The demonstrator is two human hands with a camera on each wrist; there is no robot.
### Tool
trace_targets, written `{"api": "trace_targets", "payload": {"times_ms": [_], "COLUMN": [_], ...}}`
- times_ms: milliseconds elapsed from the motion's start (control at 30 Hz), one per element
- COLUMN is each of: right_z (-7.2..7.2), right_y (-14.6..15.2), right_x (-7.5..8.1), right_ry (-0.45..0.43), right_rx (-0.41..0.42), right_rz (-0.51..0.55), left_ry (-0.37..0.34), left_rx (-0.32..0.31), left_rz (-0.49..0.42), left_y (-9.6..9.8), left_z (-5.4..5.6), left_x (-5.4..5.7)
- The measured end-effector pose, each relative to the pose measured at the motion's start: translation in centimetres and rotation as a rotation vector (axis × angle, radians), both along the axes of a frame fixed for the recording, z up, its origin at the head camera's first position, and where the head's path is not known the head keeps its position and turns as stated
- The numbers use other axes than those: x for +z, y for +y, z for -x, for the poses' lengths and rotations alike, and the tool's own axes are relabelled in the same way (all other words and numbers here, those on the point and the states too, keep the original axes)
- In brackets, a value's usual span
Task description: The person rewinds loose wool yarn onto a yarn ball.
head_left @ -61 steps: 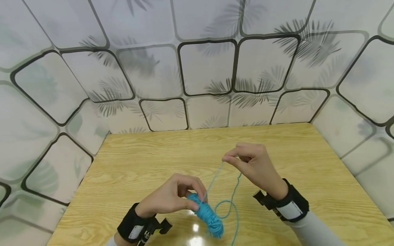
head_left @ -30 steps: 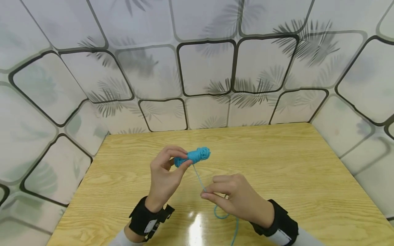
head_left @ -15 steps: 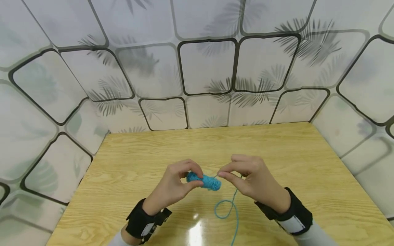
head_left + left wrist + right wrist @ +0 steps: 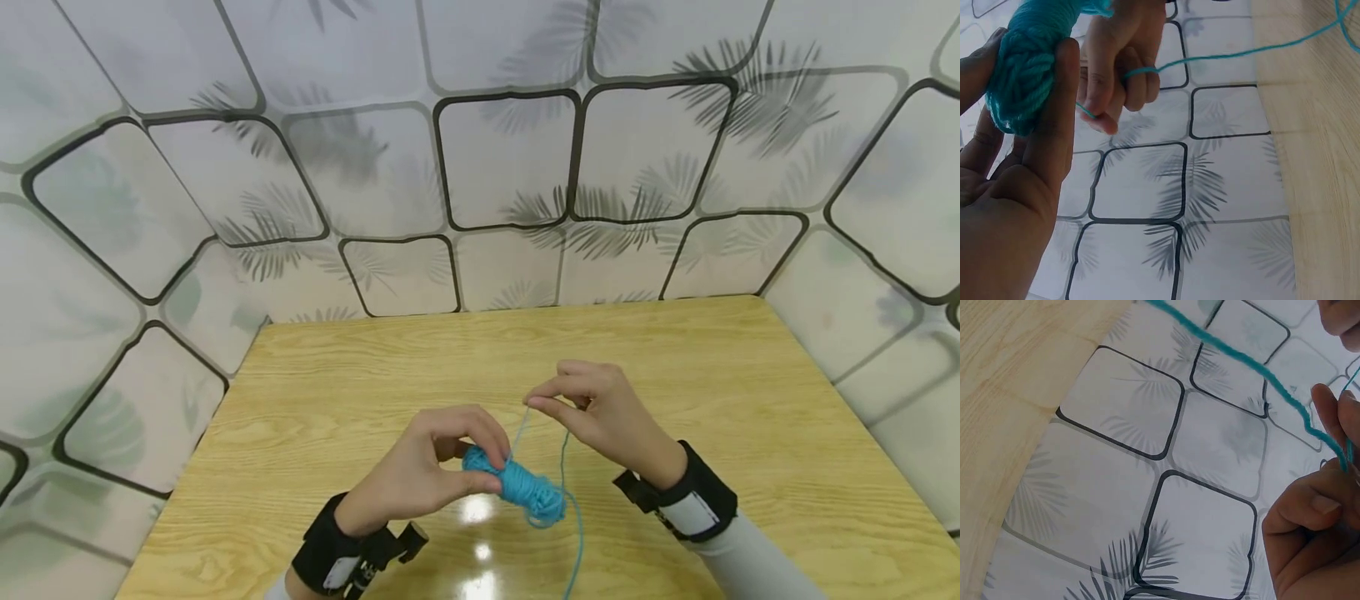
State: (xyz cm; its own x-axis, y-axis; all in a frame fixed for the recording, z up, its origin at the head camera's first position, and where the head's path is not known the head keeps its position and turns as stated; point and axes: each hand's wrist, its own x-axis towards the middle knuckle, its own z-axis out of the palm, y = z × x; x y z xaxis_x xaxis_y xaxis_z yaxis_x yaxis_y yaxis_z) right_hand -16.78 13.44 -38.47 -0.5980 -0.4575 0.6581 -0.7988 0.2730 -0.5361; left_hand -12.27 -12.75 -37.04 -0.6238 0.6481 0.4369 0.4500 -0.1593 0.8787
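Observation:
My left hand (image 4: 431, 467) grips a small blue skein of yarn (image 4: 534, 495) near its left end, thumb on the near side and fingers over the far side. In the left wrist view the wound end of the skein (image 4: 1019, 94) shows between thumb and fingers. Up and to the right of it, my right hand (image 4: 592, 408) pinches a strand of the yarn between thumb and forefinger. That strand runs taut to the middle of the skein. From the right hand a slack tail of yarn (image 4: 1241, 356) leads off and hangs down past the skein's right end.
The wooden table (image 4: 337, 375) lies under both hands. Behind it and at both sides stand pale panels (image 4: 502, 167) with a black-lined leaf pattern. The yarn tail (image 4: 579, 542) trails toward the table's near edge.
The skein rose and turned in the left hand, then came back down, its right end now tilted toward the near edge. The right hand circled round it with the strand, and is now above it.

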Motion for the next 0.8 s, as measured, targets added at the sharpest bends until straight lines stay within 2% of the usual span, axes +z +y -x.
{"api": "trace_targets", "payload": {"times_ms": [67, 200, 300, 367, 467, 567, 700, 800], "right_z": [0.1, 0.0, -0.2, -0.5, -1.2, -2.1, -2.9, -3.3], "right_y": [-0.2, -0.6, -1.1, -1.5, -2.2, -2.8, -3.0, -2.8], "right_x": [-0.2, -0.7, -1.3, -1.7, -2.0, -1.9, -1.2, -0.5], "right_ry": [-0.003, -0.035, -0.044, -0.037, -0.021, -0.015, 0.007, 0.028], "right_rx": [0.015, 0.051, 0.072, 0.095, 0.133, 0.16, 0.172, 0.173], "right_rz": [0.008, 0.024, 0.023, 0.008, -0.035, -0.067, -0.073, -0.073], "left_ry": [-0.005, -0.006, 0.019, 0.054, 0.123, 0.215, 0.366, 0.443], "left_rx": [0.03, 0.129, 0.237, 0.325, 0.461, 0.556, 0.615, 0.644], "left_rz": [-0.052, -0.198, -0.292, -0.321, -0.303, -0.237, -0.138, -0.082], "left_y": [-0.1, -0.3, -0.2, 0.0, 0.4, 0.6, 0.7, 0.6], "left_z": [0.0, 0.4, 0.8, 1.1, 1.5, 1.8, 2.3, 2.8], "left_x": [0.1, 0.4, 0.5, 0.5, 0.2, -0.6, -1.7, -2.3]}}
